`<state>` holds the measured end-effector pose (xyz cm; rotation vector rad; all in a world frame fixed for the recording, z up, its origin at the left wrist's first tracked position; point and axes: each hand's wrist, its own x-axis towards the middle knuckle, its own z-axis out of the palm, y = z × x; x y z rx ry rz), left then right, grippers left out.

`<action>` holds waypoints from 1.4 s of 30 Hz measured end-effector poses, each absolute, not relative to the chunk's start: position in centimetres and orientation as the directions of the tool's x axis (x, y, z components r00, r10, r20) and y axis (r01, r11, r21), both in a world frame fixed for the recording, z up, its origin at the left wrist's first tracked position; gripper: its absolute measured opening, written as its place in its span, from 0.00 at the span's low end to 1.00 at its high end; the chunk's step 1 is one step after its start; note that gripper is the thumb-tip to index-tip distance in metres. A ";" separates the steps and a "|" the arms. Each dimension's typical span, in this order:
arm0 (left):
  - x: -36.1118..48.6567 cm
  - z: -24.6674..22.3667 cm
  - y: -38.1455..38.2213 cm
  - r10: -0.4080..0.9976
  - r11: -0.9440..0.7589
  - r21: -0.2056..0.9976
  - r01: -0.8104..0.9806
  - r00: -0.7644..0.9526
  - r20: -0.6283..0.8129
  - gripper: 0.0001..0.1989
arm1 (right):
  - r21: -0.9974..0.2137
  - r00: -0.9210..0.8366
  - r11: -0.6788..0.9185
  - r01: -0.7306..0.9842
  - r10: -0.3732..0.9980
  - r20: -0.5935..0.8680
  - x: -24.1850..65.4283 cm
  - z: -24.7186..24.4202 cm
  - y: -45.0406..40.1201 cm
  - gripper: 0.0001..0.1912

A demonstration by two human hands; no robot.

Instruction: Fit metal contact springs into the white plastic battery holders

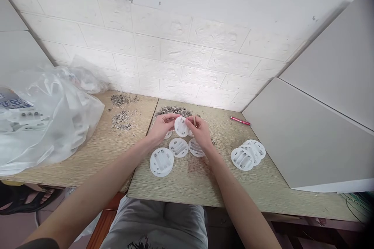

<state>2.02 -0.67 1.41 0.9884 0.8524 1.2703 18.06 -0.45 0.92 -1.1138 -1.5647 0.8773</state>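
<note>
A white round plastic disc with battery slots [181, 127] is held up over the table, tilted toward me. My left hand [162, 126] is closed on its left edge. At its right edge, my right hand [199, 129] has its fingers pinched together against the disc; any small part between them is too small to make out. Below my hands lie more such discs, one at the middle [179, 148] and one on the right [196, 148], partly behind my right wrist. A small stack of discs [161, 162] sits nearer me on the left. Others beneath the held disc are mostly hidden.
Small metal pieces form a heap [175, 110] behind my hands and two piles [121, 120] on the left table. Overlapping discs [248, 155] lie at the right, near a red pen [240, 121]. A large clear plastic bag [73, 113] stands left; white panels [321, 132] stand right.
</note>
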 end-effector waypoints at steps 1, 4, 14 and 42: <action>2.0 1.5 -0.7 0.993 0.018 0.936 -0.350 0.116 0.024 0.18 | -0.927 -0.093 0.311 0.209 0.950 0.298 17.9 1.0 -0.5 0.15; 2.1 1.6 -0.7 0.994 -0.002 0.938 -0.345 0.100 0.039 0.18 | -0.952 -0.100 0.279 0.122 0.958 0.268 17.7 1.1 -0.7 0.15; 1.8 1.1 -0.4 0.978 -0.124 0.938 -0.323 0.119 0.170 0.16 | -0.991 -0.276 0.041 -0.125 0.958 0.075 18.0 1.2 -0.8 0.18; -0.3 2.5 -0.4 0.925 -0.242 0.952 0.187 0.341 0.168 0.16 | -0.984 -0.215 0.151 0.098 0.968 0.127 18.1 1.1 -0.9 0.19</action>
